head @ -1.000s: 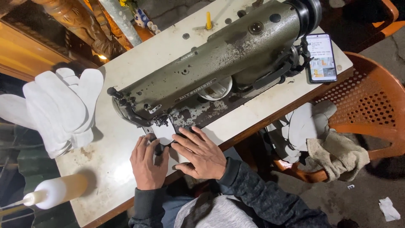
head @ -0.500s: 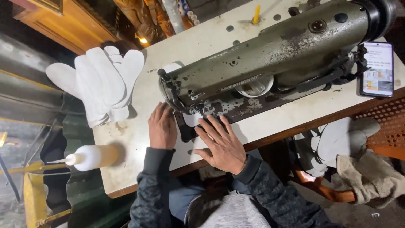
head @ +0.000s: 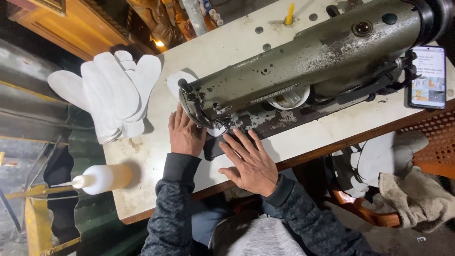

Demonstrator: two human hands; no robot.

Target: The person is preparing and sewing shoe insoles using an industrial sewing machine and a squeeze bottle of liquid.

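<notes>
Bright overhead light on table [head: 156, 156], dark surrounds, sharp focus, edge distortion.

sewing machine [head: 303, 71]: 1 | phone [head: 427, 77]: 1 | squeeze bottle [head: 102, 178]: 1 | hands [head: 186, 134]: 2 | glove stack [head: 111, 92]: 1

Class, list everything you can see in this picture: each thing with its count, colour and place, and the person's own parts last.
sewing machine: one, grey-green, across the table
table: one, cream top
gloves: a stack, white, table's left end
squeeze bottle: one, white, table's near-left edge
phone: one, screen lit, right of the machine
yellow peg: one, far edge
plastic chair: one, orange, right, with cloth pieces
dark piece: one, under the needle end
left hand: flat beside the needle
right hand: flat on the dark piece
</notes>
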